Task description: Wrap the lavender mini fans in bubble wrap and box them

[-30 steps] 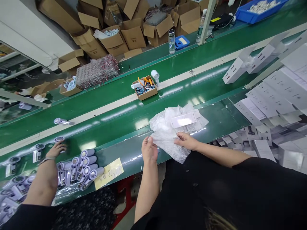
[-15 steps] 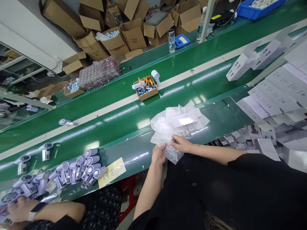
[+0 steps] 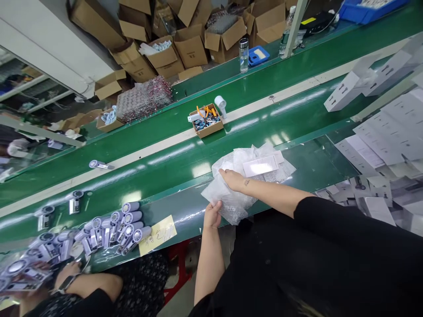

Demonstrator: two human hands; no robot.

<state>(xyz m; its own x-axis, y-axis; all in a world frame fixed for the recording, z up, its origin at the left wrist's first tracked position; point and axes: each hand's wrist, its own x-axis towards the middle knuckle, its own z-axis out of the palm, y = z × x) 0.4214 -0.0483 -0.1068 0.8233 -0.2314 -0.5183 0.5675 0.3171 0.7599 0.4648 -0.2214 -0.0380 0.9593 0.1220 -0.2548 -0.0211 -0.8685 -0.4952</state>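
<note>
My left hand is closed on the lower left edge of a clear bubble-wrap bag, thumb on top. The bag hangs slightly over the front edge of the bench. Above it, my right hand lies palm down over the pile of bubble-wrap bags, its fingers bent together against the plastic at the bag's upper end. Part of those fingers is hidden. A flat pale box with a shiny face rests on the pile, just right of my right hand.
Lilac handheld devices crowd the bench at left beside a yellow handwritten note. A co-worker's hand is at lower left. A small carton of parts stands on the green conveyor. White printed boxes stack at right.
My right hand has moved up and left from the bag's near edge onto the pile. The bag in my left hand is spread wider to the left. The view has shifted slightly.
</note>
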